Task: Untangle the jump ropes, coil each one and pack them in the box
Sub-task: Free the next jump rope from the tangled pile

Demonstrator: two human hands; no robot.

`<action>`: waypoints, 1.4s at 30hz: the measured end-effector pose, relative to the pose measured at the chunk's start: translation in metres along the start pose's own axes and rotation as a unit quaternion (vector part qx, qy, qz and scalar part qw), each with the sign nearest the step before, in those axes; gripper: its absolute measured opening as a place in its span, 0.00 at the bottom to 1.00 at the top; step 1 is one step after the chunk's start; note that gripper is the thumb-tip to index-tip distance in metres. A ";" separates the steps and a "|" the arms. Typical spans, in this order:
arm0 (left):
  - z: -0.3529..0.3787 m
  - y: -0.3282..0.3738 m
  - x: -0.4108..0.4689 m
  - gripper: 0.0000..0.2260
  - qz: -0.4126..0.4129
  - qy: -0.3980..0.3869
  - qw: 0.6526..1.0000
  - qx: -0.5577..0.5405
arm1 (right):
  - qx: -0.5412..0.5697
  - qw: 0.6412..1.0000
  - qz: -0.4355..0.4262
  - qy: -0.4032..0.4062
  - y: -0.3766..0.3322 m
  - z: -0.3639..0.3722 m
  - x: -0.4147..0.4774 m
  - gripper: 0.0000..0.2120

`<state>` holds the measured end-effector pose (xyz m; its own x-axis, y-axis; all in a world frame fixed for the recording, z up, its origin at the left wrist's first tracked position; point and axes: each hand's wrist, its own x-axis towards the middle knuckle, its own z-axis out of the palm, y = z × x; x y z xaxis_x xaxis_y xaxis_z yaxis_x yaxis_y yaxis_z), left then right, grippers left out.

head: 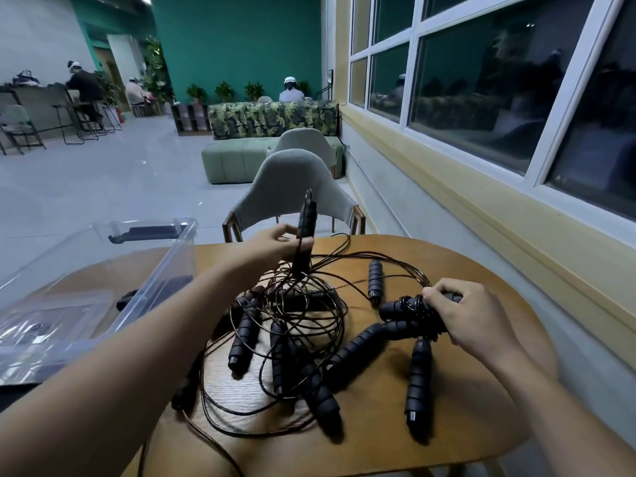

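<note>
So the jump ropes (296, 325) are one big mess in the middle of the table (464, 390): thin dark cords looped over each other every which way, with a bunch of black ribbed handles lying in and around the pile

Left hand (275, 244) is up over the far side of the tangle, fingers and thumb pinching a raised handle (307, 218) roughly upright, and its cord drops straight down into the pile. Right hand (471, 315) is on the right side of the table, fingers curled round a wrapped bundle (409, 309). It looks like a few handles with cord wound tight around them, though I can't tell exactly how many are in there

A loose handle (375, 280) lies just beyond the bundle, apart from it, and a long handle (418, 383) sticks out from under the right hand toward the near edge. A few more lie on the left of the pile, half buried under the loops. One cord trails off the near edge of the table

The box (172, 270) is a clear plastic tub with black latches, sitting at the left of the table just beside the tangle, with the left forearm running along its near corner. Whatever's in it is too blurry to call

Past the table there's a grey-green chair (292, 187) pushed up to the far edge, then a leaf-print sofa (275, 118) further back, and white-framed windows (481, 80) all along the right wall, dark glass
</note>
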<state>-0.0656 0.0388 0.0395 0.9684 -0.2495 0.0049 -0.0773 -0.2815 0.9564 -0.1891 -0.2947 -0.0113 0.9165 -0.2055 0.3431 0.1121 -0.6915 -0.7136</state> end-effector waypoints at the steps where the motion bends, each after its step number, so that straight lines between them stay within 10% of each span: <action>1: -0.004 0.003 0.000 0.15 0.000 0.001 1.000 -0.013 | 0.003 1.000 0.000 0.012 0.000 -0.002 0.001 0.13; 7: -0.017 0.001 0.000 0.11 -0.007 -0.007 0.999 -0.050 | 0.046 0.993 -0.018 0.111 -0.005 -0.017 0.013 0.13; 12: -0.002 0.008 0.005 0.24 -0.063 0.084 0.991 0.076 | 0.100 0.976 -0.066 0.179 -0.028 -0.029 0.030 0.12; 17: -0.004 0.017 -0.002 0.44 -0.133 -0.021 0.964 0.228 | 0.134 0.962 -0.132 0.197 -0.065 -0.034 0.046 0.13; 25: -0.007 0.005 -0.003 0.18 -0.053 -0.011 0.857 0.513 | 0.144 0.957 -0.203 0.148 -0.102 -0.032 0.058 0.13; 31: 0.022 0.032 -0.013 0.11 0.115 -0.020 0.908 0.403 | 0.126 0.956 -0.220 0.149 -0.116 -0.034 0.060 0.13; 37: 0.034 0.027 -0.027 0.22 0.036 -0.147 0.933 0.326 | 0.127 0.951 -0.231 0.163 -0.129 -0.043 0.066 0.13; 42: 0.030 0.023 -0.030 0.08 0.106 -0.121 0.924 0.348 | 0.122 0.946 -0.237 0.184 -0.132 -0.051 0.073 0.13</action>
<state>-0.1039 0.0124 0.0528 0.8391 -0.5435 0.0233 -0.4740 -0.7094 0.5216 -0.1570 -0.2541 0.1388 0.5505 -0.1703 0.8173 0.6038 -0.5948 -0.5307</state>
